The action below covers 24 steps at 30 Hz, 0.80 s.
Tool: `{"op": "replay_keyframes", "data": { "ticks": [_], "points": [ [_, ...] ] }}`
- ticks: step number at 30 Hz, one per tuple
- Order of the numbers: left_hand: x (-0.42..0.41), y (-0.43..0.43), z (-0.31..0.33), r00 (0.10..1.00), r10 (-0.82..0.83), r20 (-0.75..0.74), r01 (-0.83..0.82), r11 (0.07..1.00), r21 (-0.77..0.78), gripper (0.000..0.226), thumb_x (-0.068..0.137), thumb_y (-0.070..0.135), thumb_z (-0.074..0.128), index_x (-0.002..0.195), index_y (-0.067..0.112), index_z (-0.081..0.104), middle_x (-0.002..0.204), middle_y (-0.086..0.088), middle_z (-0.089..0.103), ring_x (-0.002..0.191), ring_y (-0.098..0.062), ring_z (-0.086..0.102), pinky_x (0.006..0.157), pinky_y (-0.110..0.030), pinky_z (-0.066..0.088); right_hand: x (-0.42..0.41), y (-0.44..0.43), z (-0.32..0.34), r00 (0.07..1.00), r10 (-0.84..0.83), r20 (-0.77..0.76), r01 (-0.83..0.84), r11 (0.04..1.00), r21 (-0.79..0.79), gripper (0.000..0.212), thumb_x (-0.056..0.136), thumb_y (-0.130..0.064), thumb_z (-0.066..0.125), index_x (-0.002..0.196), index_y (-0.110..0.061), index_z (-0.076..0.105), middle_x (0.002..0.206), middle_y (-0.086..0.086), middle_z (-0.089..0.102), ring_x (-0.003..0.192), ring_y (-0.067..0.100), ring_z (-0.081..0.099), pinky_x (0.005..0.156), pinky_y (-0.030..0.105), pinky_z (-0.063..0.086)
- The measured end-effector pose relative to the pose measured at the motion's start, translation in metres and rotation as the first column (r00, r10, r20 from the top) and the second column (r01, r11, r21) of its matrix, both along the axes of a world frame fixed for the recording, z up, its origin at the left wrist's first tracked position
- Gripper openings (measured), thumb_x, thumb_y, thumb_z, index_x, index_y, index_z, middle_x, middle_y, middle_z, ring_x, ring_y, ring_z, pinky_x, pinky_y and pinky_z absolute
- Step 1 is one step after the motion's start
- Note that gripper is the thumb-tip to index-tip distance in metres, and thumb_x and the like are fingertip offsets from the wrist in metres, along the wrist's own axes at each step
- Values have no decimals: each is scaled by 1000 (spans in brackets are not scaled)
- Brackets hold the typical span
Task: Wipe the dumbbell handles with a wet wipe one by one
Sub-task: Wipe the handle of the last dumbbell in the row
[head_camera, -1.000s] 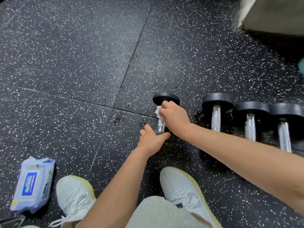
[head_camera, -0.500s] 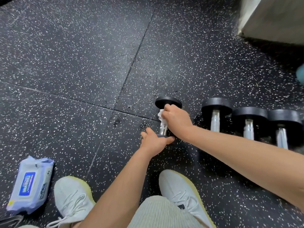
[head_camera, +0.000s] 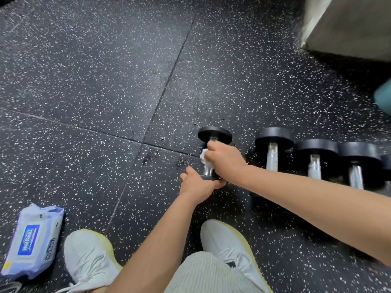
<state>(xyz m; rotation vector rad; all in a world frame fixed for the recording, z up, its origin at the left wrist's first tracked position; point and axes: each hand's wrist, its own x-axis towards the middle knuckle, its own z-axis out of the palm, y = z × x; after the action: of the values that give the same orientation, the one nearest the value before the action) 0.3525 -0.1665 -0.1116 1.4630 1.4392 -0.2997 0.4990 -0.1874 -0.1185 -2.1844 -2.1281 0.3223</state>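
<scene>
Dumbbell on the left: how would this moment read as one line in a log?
step: wiping handle | right hand: grips wipe round handle | left hand: holds dumbbell near end | right of it: other dumbbells

Dumbbell handles (head_camera: 272,157): polished metal, glossy. Dumbbell heads (head_camera: 274,135): matt black. Floor (head_camera: 95,81): speckled black rubber, rough. Wipe pack (head_camera: 33,242): soft crinkled plastic. Shoes (head_camera: 88,259): white knit cloth.

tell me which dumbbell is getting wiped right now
The leftmost dumbbell: the right grip holds a white wipe round its handle and the left grip holds its near end. The others to its right lie untouched.
</scene>
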Motion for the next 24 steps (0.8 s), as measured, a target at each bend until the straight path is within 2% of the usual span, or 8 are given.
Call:
{"op": "replay_keyframes", "data": {
  "ticks": [3, 6, 10, 14, 17, 19, 22, 24],
  "points": [
    [4, -3, 2, 999, -26, -19, 26, 1000, 16, 132, 66, 68, 86, 158, 13, 9, 156, -13, 24, 138, -37, 44, 107, -48, 45, 11, -3, -2, 997, 77, -20, -77, 997, 1, 7, 82, -23, 77, 88, -21, 74, 84, -5, 51, 71, 19, 55, 51, 28, 31],
    [5, -6, 4, 999, -38, -33, 39, 999, 29, 134, 67, 67, 86, 160, 13, 6, 159, -14, 20, 142, -39, 41, 110, -49, 43, 22, 14, 6, 999, -31, -15, 31, 999, 10, 12, 86, -19, 68, 93, -24, 75, 90, -5, 54, 76, 20, 56, 55, 32, 41],
    [1, -2, 6, 1000, -12, -4, 12, 1000, -6, 130, 68, 66, 86, 158, 15, 7, 158, -12, 20, 143, -37, 38, 111, -50, 41, 15, 21, 11, 990, -144, -14, 144, 989, 22, 11, 91, -19, 64, 94, -17, 73, 93, 0, 56, 76, 23, 55, 56, 32, 38],
    [2, -5, 7, 1000, -29, -6, 29, 999, 27, 121, 67, 65, 86, 151, 14, 16, 146, -12, 29, 131, -35, 48, 101, -45, 47, 1, -3, 9, 998, 52, -26, -53, 998, -19, 14, 89, -27, 68, 90, -15, 76, 87, 0, 54, 71, 25, 59, 52, 31, 37],
    [2, -5, 7, 1000, -26, -1, 26, 999, 28, 121, 66, 66, 86, 151, 15, 17, 143, -11, 31, 129, -35, 49, 102, -47, 48, 4, -7, 12, 986, 156, -52, -158, 987, -30, 26, 91, -32, 54, 91, -18, 76, 89, -1, 55, 73, 24, 59, 56, 29, 28],
    [1, -4, 7, 1000, -18, 6, 18, 1000, 10, 127, 67, 67, 86, 155, 16, 11, 149, -11, 27, 136, -36, 44, 104, -46, 44, 11, 2, 12, 995, 81, -51, -83, 996, -22, 18, 90, -27, 59, 95, -21, 75, 93, -3, 55, 79, 23, 59, 57, 30, 32],
    [0, -1, 8, 999, 26, 35, -25, 999, -34, 127, 72, 59, 87, 160, 17, 5, 159, -10, 18, 144, -36, 36, 110, -48, 38, 9, 12, 13, 995, -90, -49, 89, 996, -8, 13, 92, -25, 63, 95, -20, 75, 92, -4, 54, 77, 22, 59, 58, 35, 48],
    [0, 2, 8, 996, 68, 49, -64, 995, -72, 124, 75, 53, 86, 162, 18, 3, 161, -9, 16, 145, -35, 34, 110, -47, 36, 1, 10, 13, 994, -104, -40, 104, 994, -25, 14, 92, -25, 65, 95, -18, 75, 93, -2, 55, 76, 24, 60, 60, 37, 52]
  ]
}}
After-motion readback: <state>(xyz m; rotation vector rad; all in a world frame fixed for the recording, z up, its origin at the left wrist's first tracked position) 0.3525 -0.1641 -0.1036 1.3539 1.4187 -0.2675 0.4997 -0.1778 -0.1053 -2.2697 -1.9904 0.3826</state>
